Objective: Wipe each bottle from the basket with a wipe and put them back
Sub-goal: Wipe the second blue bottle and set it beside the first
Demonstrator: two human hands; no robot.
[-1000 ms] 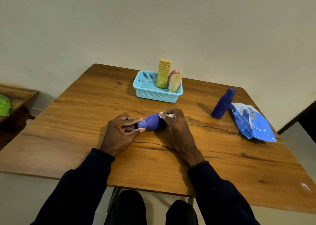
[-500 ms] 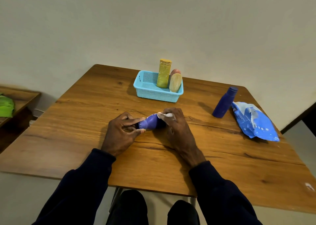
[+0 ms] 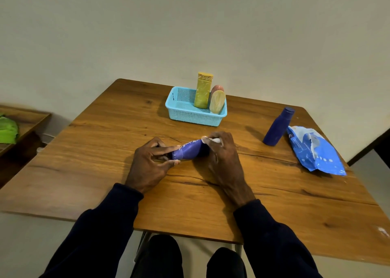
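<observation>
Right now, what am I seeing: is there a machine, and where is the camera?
No machine: a person's bare hands, filmed from a camera worn on the head, looking down. The left hand grips one end of a purple bottle held sideways; the right hand presses a white wipe round its other end. On the wooden table sit a light blue basket with a yellow bottle, a cream bottle and a reddish bottle, a dark blue bottle, and a blue wipes pack beside it.

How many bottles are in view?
5: purple bottle between left hand and right hand; blue bottle standing beside the packet; in the basket, yellow bottle, cream bottle and a pink bottle mostly hidden behind it.
</observation>
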